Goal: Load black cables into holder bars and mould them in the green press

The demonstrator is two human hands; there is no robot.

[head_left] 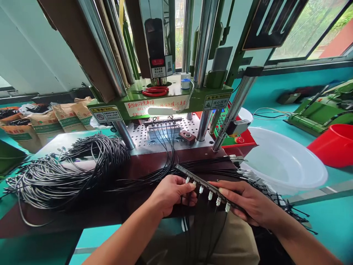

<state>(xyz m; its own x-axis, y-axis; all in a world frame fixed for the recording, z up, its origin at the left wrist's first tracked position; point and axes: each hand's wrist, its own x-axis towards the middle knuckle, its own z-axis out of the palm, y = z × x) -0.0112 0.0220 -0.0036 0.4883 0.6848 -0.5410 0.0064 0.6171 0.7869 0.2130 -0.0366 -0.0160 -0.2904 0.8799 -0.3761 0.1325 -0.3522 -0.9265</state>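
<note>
My right hand [248,202] grips the right end of a long dark metal bar [204,182], which is held tilted above the bench edge. Several silver connectors [210,195] stick out along the bar's lower side, and black cables [211,228] hang down from them. With thumb and fingers, my left hand [176,193] pinches one of the connectors near the bar's left end. Behind the hands, a metal mould [162,130] sits on the press bed, with black cables running out of it toward me.
A big coil of black cables [79,173] lies on the left. More cables with silver ends [245,173] stretch right, beside a white tub [286,158]. Red-handled pliers [156,91] rest on the green press plate [176,106]. A brown block [186,137] stands near the mould.
</note>
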